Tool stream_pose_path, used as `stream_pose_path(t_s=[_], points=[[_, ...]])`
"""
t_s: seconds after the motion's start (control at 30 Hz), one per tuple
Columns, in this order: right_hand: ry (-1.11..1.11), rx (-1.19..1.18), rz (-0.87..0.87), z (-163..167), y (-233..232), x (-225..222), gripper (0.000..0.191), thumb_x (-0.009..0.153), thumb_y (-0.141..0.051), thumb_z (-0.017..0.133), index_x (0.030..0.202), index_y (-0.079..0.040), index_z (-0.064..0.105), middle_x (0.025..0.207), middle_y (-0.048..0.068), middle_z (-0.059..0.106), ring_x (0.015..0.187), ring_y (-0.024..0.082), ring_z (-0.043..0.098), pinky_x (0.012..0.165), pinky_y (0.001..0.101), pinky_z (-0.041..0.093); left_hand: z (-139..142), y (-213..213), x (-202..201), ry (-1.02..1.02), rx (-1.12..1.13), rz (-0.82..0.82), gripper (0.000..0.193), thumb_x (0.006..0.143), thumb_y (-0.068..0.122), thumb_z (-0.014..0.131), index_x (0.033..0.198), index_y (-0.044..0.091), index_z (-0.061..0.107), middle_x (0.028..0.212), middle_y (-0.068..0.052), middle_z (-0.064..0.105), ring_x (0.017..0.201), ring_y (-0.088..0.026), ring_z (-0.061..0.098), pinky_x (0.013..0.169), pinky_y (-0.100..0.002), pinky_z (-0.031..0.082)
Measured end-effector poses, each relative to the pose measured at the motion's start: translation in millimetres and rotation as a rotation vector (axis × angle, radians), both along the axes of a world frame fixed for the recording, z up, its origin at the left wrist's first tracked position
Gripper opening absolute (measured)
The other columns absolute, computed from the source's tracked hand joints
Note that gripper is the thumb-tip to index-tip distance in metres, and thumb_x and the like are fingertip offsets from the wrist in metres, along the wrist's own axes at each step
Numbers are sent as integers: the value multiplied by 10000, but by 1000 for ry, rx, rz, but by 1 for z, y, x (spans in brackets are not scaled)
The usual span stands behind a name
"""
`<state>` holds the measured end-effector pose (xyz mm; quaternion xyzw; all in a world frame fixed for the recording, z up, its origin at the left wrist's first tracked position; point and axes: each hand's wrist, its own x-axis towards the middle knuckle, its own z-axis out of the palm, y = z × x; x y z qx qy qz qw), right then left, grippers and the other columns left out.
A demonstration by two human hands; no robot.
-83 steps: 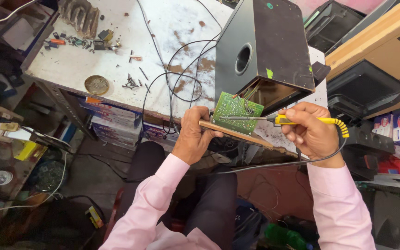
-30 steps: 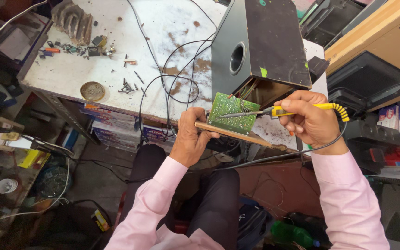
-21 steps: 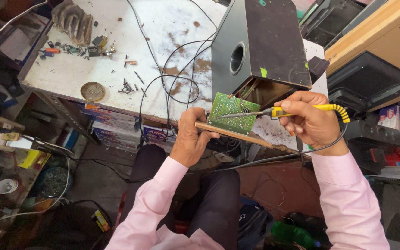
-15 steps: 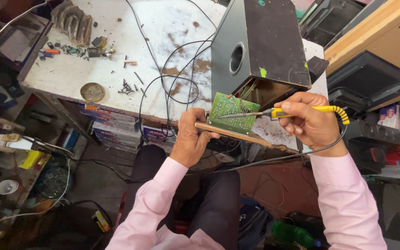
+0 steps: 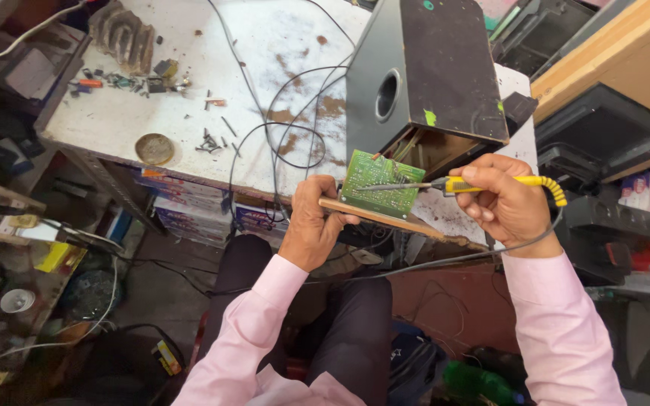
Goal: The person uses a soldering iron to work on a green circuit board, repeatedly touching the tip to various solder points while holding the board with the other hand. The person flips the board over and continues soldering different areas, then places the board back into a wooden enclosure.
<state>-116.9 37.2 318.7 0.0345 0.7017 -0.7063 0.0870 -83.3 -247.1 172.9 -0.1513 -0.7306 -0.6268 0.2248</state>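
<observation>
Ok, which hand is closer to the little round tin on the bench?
Left. The left hand grips the board's near edge, right of the round tin; the right hand, holding the soldering iron, is farther right.

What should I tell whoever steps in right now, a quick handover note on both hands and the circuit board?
Left hand: grips the near end of a wooden panel that carries the green circuit board, held up off the workbench.
Right hand: holds a yellow-handled soldering iron, its metal tip on the board's face.
Things: the board sits just in front of the open black speaker cabinet; wires seem to run from it into the cabinet. Black cables and loose screws lie on the bench.
Done: the board is out of the cabinet.
Left: the joint under the tip; its state is too small to judge.
</observation>
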Motion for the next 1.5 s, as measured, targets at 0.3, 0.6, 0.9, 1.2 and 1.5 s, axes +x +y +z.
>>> stream_pose_path(t_s=[0.3,0.6,0.9,1.2,1.5], points=[[43,-464,-106,-49,13,32,149,990,-167,577,910,-42,586,789,95,622,447,77,367,479,242,371,-13,5,14,43,70,80,493,801,246,891,1101,79,538,1004,-103,536,919,-310,533,903,-426,448],[-55,-752,-111,-124,-86,16,186,986,-238,621,964,-54,617,795,77,594,525,97,399,512,240,381,-30,1,38,183,-44,-16,437,877,337,792,1118,111,505,1222,-91,553,1188,-292,551,1034,-357,467],[-115,-899,-66,-168,-132,72,246,982,-309,664,1017,-66,648,802,60,566,603,117,432,545,238,391,-30,-24,66,138,-203,4,570,871,349,751,1339,102,540,1511,-106,488,1480,-321,412,1213,-389,388],[-403,-1235,236,-176,-113,136,317,979,-381,708,1070,-78,678,809,42,538,682,137,464,578,236,401,-70,-69,128,-82,-131,122,387,884,87,715,1260,70,624,1302,-158,656,1228,-367,634,1044,-436,533],[-248,-1069,-92,-193,-254,136,309,1004,-286,685,1172,-28,678,930,72,638,772,158,529,680,247,472,-114,-155,211,-617,121,406,276,908,71,684,1181,69,650,939,-62,746,775,-145,695,680,-278,556]])
